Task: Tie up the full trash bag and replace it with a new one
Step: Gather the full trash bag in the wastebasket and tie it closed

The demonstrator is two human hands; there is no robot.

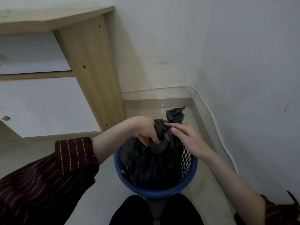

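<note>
**Knotting the full bag in the bin**

At centre frame, the left hand (146, 133) is pinching the twisted neck of the black trash bag (152, 166). The right hand (186, 140) is hovering open-fingered just beside the knot, gripping nothing. Cinching well likely means pulling the loose tail (176, 115) snug while holding the neck low. The bag is sitting inside the blue mesh bin (155, 191), lower centre, bulging and filling it.

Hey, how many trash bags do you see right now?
1: the black trash bag sits in the blue mesh bin, its neck pinched by the left hand. No new bag in view.
</note>
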